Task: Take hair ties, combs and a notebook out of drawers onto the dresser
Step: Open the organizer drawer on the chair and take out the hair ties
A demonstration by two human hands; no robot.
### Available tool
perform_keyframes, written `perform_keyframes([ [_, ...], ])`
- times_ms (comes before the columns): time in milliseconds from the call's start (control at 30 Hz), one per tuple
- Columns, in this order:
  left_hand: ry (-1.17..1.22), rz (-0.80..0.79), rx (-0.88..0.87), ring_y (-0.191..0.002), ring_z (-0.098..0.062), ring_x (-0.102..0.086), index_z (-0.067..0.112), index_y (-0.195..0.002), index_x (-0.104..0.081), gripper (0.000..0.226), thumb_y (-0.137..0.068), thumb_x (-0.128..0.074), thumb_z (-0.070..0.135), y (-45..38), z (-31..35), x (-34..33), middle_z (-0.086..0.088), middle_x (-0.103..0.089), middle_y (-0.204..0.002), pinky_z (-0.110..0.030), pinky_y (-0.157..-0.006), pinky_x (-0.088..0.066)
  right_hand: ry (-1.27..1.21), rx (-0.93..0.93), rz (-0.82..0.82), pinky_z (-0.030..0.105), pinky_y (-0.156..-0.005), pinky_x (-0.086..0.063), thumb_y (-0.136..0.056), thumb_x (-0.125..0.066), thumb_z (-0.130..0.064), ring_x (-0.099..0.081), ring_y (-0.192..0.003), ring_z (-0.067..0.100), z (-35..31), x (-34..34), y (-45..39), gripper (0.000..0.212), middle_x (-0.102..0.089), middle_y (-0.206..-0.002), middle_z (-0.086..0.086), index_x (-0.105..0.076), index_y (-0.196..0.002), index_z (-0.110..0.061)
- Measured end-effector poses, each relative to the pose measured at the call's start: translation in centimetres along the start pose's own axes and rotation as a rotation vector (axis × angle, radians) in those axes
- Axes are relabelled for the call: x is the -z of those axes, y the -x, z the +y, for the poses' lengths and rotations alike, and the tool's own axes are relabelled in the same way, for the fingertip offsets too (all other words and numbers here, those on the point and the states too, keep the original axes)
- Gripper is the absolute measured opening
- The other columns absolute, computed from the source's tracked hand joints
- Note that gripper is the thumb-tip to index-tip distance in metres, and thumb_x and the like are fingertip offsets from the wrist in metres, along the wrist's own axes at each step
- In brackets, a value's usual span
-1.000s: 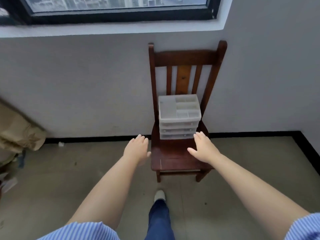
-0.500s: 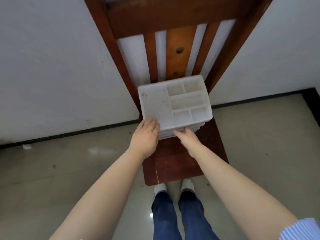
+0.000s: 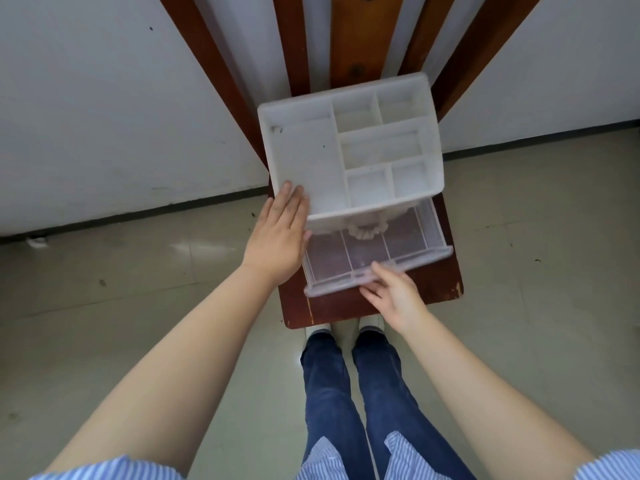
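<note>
Left hand (image 3: pixel 278 233) flat & open, bracing organizer (image 3: pixel 349 157) at its left front corner. Right hand (image 3: pixel 391 289) pinches the front lip of the drawer (image 3: pixel 374 258). Risk: pull too far w/o brace, light unit slides off chair seat (image 3: pixel 346 310). Frilly pale hair tie (image 3: pixel 365 232) at drawer back, half hidden.

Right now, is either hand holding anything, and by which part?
Right hand holds the clear drawer by its front lip. Left hand lies flat against the white organizer at its front left corner, bracing it, no grip.
</note>
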State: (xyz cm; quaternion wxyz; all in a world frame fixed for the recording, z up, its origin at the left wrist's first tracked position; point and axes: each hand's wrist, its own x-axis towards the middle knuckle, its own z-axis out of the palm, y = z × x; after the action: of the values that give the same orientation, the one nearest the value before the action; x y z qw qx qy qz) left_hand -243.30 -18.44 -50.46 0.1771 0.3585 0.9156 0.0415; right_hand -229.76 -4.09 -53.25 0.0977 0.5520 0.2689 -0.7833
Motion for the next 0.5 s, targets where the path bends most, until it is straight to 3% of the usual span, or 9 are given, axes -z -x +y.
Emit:
perform_keyframes([
  [100,0.002,-0.008,0.027,-0.145,-0.029,0.001,0.001,-0.144,-0.013,0.056,-0.098,-0.036,0.022,0.3,0.6,0.2,-0.016,-0.012,-0.156,-0.041,-0.119,-0.003,0.05,-0.023,0.044,0.045,-0.103,-0.037,-0.095,-0.046,-0.005,-0.058,-0.077,0.022,1.2,1.7,1.5,0.024,-0.056,-0.078,0.009,-0.05,-0.073,-0.012],
  [200,0.0,0.022,0.047,-0.142,-0.038,-0.014,-0.003,-0.141,-0.023,0.058,-0.091,-0.05,0.011,1.1,1.5,0.1,-0.023,-0.024,-0.151,-0.047,-0.117,-0.013,0.153,-0.039,0.027,0.042,-0.094,-0.042,-0.097,-0.045,-0.013,-0.06,-0.088,0.029,0.6,1.9,2.1,0.02,-0.058,-0.078,0.01,-0.052,-0.078,-0.01],
  [267,0.001,0.066,-0.049,-0.128,-0.046,-0.041,-0.009,-0.126,-0.047,0.058,-0.073,-0.067,-0.002,2.2,2.6,-0.2,-0.031,-0.049,-0.134,-0.055,-0.105,-0.035,0.645,-0.156,0.028,0.031,-0.076,-0.051,-0.097,-0.046,-0.026,-0.062,-0.078,0.023,-0.5,1.3,2.7,0.025,-0.061,-0.075,0.006,-0.056,-0.099,-0.004],
  [333,0.012,0.077,-0.169,-0.1,-0.045,-0.064,-0.008,-0.099,-0.067,0.049,-0.052,-0.077,-0.009,3.0,3.9,-0.7,-0.03,-0.069,-0.106,-0.054,-0.081,-0.054,1.136,-0.174,0.007,0.022,-0.056,-0.049,-0.096,-0.047,-0.03,-0.06,-0.059,0.013,-2.1,0.9,3.3,0.034,-0.061,-0.067,0.001,-0.057,-0.108,0.0],
  [400,-0.001,0.027,-0.239,-0.076,-0.037,-0.071,-0.003,-0.075,-0.071,0.038,-0.04,-0.082,-0.008,3.0,4.9,-1.0,-0.023,-0.074,-0.084,-0.039,-0.062,-0.06,1.452,0.11,0.083,0.027,-0.057,-0.05,-0.093,-0.05,-0.026,-0.062,-0.063,0.016,-4.0,0.5,3.4,0.028,-0.066,-0.073,0.004,-0.061,-0.1,-0.001],
  [467,0.009,-0.035,-0.228,-0.064,-0.031,-0.069,0.0,-0.066,-0.07,0.037,-0.033,-0.086,-0.003,2.2,5.9,-1.7,-0.017,-0.073,-0.074,-0.027,-0.05,-0.055,1.686,0.463,0.227,0.036,-0.072,-0.052,-0.091,-0.052,-0.017,-0.062,-0.088,0.029,-5.8,-0.1,3.0,0.02,-0.066,-0.099,0.014,-0.059,-0.102,-0.001],
  [500,0.009,-0.052,-0.209,-0.064,-0.03,-0.068,0.002,-0.067,-0.07,0.038,-0.033,-0.087,0.001,1.5,6.4,-2.1,-0.015,-0.073,-0.074,-0.025,-0.049,-0.054,1.768,0.551,0.266,0.04,-0.078,-0.052,-0.09,-0.052,-0.011,-0.057,-0.1,0.032,-6.4,-0.6,2.6,0.021,-0.06,-0.111,0.018,-0.056,-0.108,0.0],
])
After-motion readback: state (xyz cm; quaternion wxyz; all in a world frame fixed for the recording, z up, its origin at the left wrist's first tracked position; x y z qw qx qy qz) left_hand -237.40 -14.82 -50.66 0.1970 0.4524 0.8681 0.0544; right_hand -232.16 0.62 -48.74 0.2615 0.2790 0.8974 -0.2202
